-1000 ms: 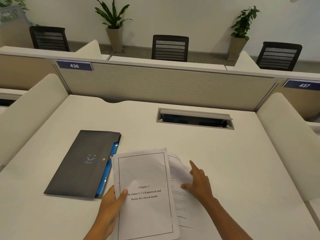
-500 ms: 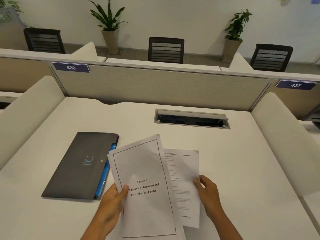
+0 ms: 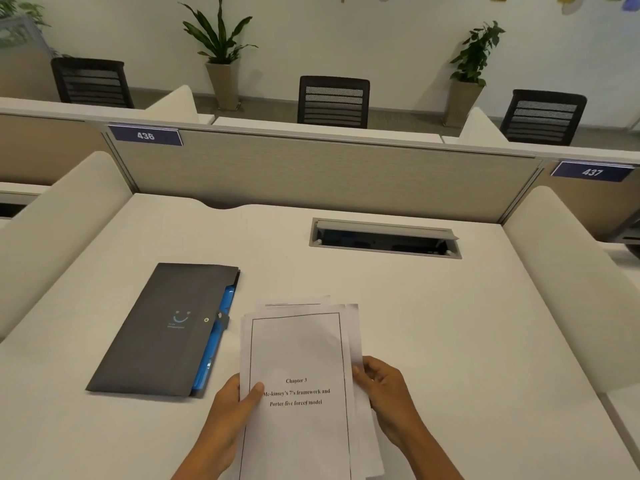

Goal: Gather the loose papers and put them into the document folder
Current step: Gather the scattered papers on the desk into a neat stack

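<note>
A stack of white printed papers (image 3: 298,351) is held over the near middle of the desk, top sheet headed "Chapter 3". My left hand (image 3: 230,410) grips the stack's left edge, thumb on the top sheet. My right hand (image 3: 388,393) holds the right edge, where a few sheets stick out unevenly. The dark grey document folder (image 3: 162,327) lies flat on the desk to the left of the papers, shut, with blue inner pockets showing along its right side and a snap button on the flap.
The white desk (image 3: 433,323) has a cable slot (image 3: 384,239) with a raised lid at the back centre. Cushioned dividers stand on both sides and a beige partition (image 3: 311,168) behind. Chairs and potted plants are beyond it.
My right hand picked the loose sheet off the desk and brought it left, behind the sheets in my left hand. The papers now form one rough stack held by both hands.
</note>
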Demonstrator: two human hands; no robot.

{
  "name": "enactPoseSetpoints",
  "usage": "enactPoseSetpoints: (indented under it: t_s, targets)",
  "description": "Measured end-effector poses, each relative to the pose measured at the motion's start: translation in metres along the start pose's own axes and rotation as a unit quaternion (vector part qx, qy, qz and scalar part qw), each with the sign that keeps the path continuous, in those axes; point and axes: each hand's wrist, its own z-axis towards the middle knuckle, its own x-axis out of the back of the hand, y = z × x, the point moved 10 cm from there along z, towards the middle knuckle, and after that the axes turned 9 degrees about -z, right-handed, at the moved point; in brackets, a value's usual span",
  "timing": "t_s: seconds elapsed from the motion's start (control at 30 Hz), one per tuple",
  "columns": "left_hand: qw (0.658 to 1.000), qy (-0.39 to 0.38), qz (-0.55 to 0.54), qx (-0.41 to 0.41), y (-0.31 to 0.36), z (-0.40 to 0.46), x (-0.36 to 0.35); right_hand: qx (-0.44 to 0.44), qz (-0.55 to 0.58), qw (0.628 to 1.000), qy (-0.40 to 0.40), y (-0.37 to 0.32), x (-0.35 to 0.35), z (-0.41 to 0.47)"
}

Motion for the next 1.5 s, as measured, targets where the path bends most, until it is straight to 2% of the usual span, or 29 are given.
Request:
enactPoseSetpoints:
  t_s: [0.33,0.5,0.57,0.63,0.7,0.77,0.83,0.93,1.07,1.17,1.33,1.5]
  targets:
    - [0.998,0.025,0.029,0.046,-0.023,0.005,0.009,-0.043,-0.031,0.994,-0.098,0.014,-0.047,-0.006]
    - [0.992,0.083,0.093,0.007,-0.012,0.001,0.025,-0.063,-0.073,0.982,-0.16,0.015,-0.062,0.006]
    - [0.988,0.108,0.111,0.001,-0.011,0.004,0.034,-0.066,-0.11,0.98,-0.155,0.01,-0.059,0.02]
    - [0.983,0.142,0.116,0.004,-0.008,0.003,0.044,-0.043,-0.185,0.978,-0.09,-0.002,-0.046,0.043]
    - [0.98,0.158,0.117,-0.011,-0.004,0.004,0.052,0.029,-0.327,0.945,0.003,-0.026,-0.03,0.066]
    - [0.978,0.173,0.109,-0.027,-0.002,0.005,0.061,0.08,-0.408,0.909,0.034,-0.047,-0.031,0.084]
    - [0.977,0.187,0.099,-0.035,-0.001,0.004,0.071,0.103,-0.469,0.877,-0.001,-0.059,-0.044,0.099]
    - [0.975,0.19,0.106,-0.045,0.002,0.008,0.082,0.119,-0.576,0.808,-0.045,-0.066,-0.058,0.121]
    - [0.976,0.187,0.107,-0.033,-0.002,0.016,0.088,0.1,-0.633,0.759,-0.113,-0.06,-0.07,0.138]
    - [0.976,0.191,0.094,-0.031,-0.004,0.021,0.09,0.094,-0.663,0.73,-0.134,-0.051,-0.07,0.143]
    - [0.978,0.192,0.068,-0.035,0.0,0.026,0.085,0.113,-0.631,0.762,-0.093,-0.048,-0.062,0.138]
    - [0.982,0.182,0.04,-0.039,0.004,0.027,0.077,0.069,-0.536,0.841,0.017,-0.036,-0.031,0.121]
